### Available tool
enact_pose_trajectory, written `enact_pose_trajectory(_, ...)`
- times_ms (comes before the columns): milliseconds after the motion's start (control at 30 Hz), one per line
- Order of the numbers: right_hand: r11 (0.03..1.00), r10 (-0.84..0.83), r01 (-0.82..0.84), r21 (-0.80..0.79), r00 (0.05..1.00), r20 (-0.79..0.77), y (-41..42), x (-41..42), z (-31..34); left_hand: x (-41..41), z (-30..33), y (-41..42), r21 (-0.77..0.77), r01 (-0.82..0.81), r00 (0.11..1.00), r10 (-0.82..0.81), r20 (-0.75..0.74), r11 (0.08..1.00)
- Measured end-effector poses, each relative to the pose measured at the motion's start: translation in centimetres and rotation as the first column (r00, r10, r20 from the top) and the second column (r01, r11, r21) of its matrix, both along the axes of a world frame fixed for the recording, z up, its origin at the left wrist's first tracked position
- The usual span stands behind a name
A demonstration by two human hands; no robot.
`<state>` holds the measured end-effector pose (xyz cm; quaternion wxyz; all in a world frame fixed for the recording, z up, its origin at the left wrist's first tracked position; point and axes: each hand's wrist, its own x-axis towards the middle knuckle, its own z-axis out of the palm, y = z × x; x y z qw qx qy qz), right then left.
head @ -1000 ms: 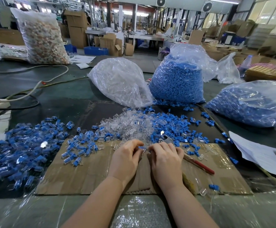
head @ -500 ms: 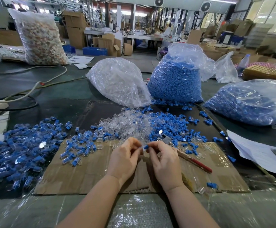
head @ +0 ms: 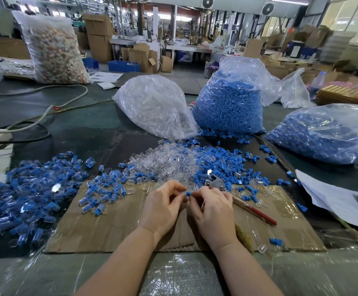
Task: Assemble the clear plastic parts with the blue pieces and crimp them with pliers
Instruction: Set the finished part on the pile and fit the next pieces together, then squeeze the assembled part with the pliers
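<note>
A bag of blue pieces (head: 229, 107) and a bag of clear parts (head: 154, 105) stand at the back of the table; a cardboard sheet (head: 110, 227) lies in front, with the red-handled pliers (head: 244, 208) resting on it; above it the left hand (head: 163, 208) and right hand (head: 213, 210) meet, curled fingertips pinching one small blue piece (head: 188, 193) between them.

Over the last second both hands rise off the cardboard sheet (head: 118, 229). The left hand (head: 163, 208) and right hand (head: 213, 210), earlier pressed low together against the sheet, now meet slightly higher with fingertips drawn together. The small blue piece (head: 188, 193), barely visible before, now shows plainly, pinched between the two hands' fingertips.
</note>
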<state>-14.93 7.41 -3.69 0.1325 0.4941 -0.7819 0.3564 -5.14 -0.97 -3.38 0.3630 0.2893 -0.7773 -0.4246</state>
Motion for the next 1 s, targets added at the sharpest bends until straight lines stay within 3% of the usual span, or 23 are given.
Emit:
enact_pose_trajectory(333, 0.996, 0.068, -0.069, 0.051, 0.998, 0.014, -0.06, -0.14, -0.12, -0.02, 0.05, -0.11, 0.009, 0.0, 1.0, 0.0, 0.022, 1.0)
enact_pose_trajectory(1000, 0.993, 0.106, -0.11, -0.044, 0.991, -0.086, 0.15, -0.22, 0.2, -0.01, 0.35, 0.11, 0.002, -0.004, 0.999, 0.003, 0.034, 1.0)
